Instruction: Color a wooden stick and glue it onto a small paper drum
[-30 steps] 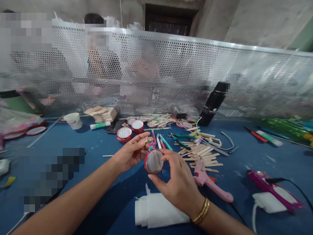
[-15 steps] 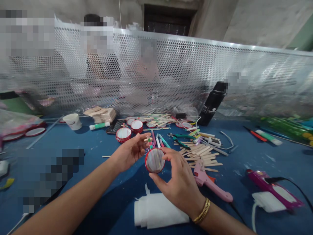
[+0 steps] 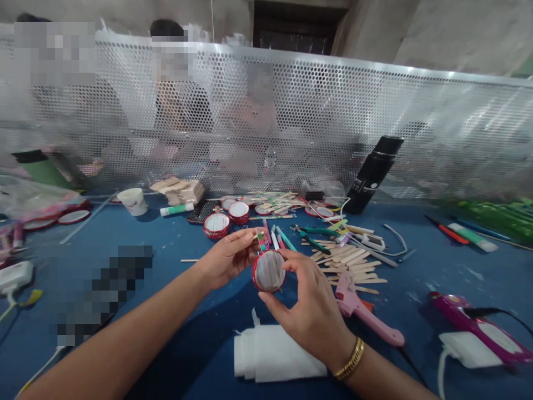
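My right hand (image 3: 306,303) grips a small round red-rimmed disc (image 3: 268,271), thumb under it and fingers over its top edge. My left hand (image 3: 229,256) pinches a small coloured piece (image 3: 260,238) fixed at the disc's upper left rim. Both hands hover above a blue table (image 3: 175,261). A folded white cloth (image 3: 275,355) lies just under my right wrist.
A pink glue gun (image 3: 362,305) lies right of my hand, beside a pile of wooden sticks (image 3: 347,261) and pliers (image 3: 312,236). More red-rimmed discs (image 3: 216,225), a glue stick (image 3: 177,210), a white cup (image 3: 133,201) and a black bottle (image 3: 372,175) stand before a perforated metal screen (image 3: 291,122); other people sit behind it.
Both hands have kept their hold on the disc and lifted it slightly up and away. The view has shifted a little.
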Available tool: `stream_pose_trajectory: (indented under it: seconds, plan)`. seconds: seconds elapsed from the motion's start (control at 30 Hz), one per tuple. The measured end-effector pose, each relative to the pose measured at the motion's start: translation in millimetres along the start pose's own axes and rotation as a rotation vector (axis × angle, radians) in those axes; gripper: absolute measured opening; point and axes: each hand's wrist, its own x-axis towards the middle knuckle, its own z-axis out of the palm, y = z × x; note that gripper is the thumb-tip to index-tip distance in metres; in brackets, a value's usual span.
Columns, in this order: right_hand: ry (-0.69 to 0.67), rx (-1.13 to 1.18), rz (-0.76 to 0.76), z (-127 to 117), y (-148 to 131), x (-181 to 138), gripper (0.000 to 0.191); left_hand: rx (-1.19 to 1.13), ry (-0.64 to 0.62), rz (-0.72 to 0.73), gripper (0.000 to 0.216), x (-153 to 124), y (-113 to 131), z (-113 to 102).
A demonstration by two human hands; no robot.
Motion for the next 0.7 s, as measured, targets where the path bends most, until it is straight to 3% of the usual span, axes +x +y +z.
stream_pose_trajectory:
  seconds: [0.7]
  plan:
    - [0.011, -0.048, -0.024, 2.6, 3.1, -5.0, 0.042, -0.004, 0.028, -0.014, 0.032, 1.3, -8.8, -2.9]
